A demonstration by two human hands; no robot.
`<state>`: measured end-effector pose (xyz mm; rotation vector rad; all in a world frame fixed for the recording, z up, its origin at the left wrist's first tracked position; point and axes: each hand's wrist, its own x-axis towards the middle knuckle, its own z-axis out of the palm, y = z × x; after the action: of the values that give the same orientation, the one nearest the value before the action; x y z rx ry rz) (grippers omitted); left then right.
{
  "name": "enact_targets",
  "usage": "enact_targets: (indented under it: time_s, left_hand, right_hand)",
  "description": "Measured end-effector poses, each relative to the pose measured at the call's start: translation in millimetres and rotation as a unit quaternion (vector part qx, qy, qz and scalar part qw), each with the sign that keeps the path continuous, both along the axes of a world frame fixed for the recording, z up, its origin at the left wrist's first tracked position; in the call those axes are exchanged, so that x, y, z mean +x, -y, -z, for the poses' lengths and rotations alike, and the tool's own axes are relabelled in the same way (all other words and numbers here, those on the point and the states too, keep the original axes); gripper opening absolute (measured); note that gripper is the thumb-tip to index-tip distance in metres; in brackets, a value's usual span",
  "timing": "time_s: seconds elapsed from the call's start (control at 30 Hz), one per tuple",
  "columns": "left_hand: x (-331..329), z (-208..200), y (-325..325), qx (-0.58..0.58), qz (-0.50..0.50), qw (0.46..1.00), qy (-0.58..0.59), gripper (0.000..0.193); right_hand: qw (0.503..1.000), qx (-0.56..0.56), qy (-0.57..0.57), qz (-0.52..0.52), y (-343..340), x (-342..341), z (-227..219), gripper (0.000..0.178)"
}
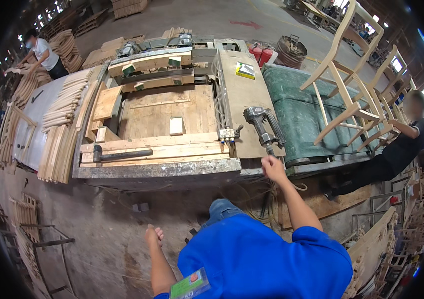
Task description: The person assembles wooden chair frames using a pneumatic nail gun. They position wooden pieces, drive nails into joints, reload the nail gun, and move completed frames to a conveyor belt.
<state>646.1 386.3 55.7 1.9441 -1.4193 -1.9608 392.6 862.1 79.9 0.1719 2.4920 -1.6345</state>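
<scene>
My right hand [274,169] is closed at the front edge of the bench, right by the hose fitting of a nail gun [258,118]. What its fingers grip, if anything, is hidden. The nail gun, dark grey with a slanted magazine, lies on a brown board [244,92]. Away from the bench, my left hand [154,234] hangs over the floor with its fingers curled in and nothing visible in them. A black-handled hammer [127,154] rests on pale wooden strips [172,143] at the near side of the wooden assembly frame [157,172].
A small wood block [176,126] sits inside the frame. Chair-leg pieces [67,99] are stacked at left. Wooden chair frames [341,89] stand on a green-covered conveyor [291,107], beside another person [404,139]. Air hoses [272,212] trail on the floor.
</scene>
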Motion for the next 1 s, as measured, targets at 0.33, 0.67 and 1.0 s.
enact_targets:
  time_s: [0.33,0.67,1.0]
  left_hand:
    - [-160,-15,42,-0.020,-0.078,0.986,-0.143,0.089]
    - [-294,-5,31,-0.188,-0.195,0.957,0.106,0.082]
    - [-341,14,30,-0.346,-0.196,0.865,0.305,0.080]
  right_hand:
    - [0.923,0.288,-0.247,0.063,72,-141,-25,0.040]
    - [0.880,0.455,-0.089,0.104,51,-198,11,0.084]
    - [0.847,0.526,0.004,0.079,57,-219,12,0.083]
